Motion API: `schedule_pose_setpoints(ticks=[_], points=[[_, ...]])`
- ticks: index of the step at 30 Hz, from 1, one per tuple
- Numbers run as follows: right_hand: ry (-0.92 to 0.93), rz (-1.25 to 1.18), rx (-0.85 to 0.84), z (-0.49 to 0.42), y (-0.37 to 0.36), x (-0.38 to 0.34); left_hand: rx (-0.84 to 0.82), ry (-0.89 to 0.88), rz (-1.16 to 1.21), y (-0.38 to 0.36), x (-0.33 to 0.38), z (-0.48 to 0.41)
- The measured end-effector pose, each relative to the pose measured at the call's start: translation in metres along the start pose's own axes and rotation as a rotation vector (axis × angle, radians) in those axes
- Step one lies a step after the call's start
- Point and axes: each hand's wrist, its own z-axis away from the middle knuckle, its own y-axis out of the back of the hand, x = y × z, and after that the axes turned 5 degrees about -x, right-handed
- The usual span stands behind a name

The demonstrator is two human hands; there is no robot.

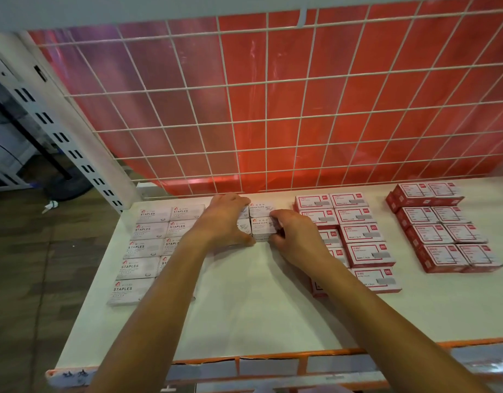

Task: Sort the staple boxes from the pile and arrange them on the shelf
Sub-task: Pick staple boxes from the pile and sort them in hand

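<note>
On the white shelf (244, 302), white boxes marked STAPLES (144, 246) lie in two columns at the left. Behind the middle sit white PAPER CLIPS boxes (262, 226). My left hand (226, 219) lies over the left part of these boxes, fingers reaching to the back and thumb at the front edge. My right hand (294, 234) pinches the right end of the front paper clip box. Red-and-white boxes (361, 236) form two columns right of centre. A second group of red-and-white boxes (440, 228) lies farther right.
A white wire grid (273, 109) over a red panel closes the back of the shelf. A slotted white upright (60, 137) stands at the left. The shelf's orange front rail (244, 361) runs along the near edge. Dark floor lies to the left.
</note>
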Motion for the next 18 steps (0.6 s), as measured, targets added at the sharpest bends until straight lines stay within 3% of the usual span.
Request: schedule_pose_setpoints(ticks=[18], points=[[-0.025,-0.039,-0.015,0.002,-0.002,-0.002,-0.046,0.047,-0.050,0.004,0.010,0.001]])
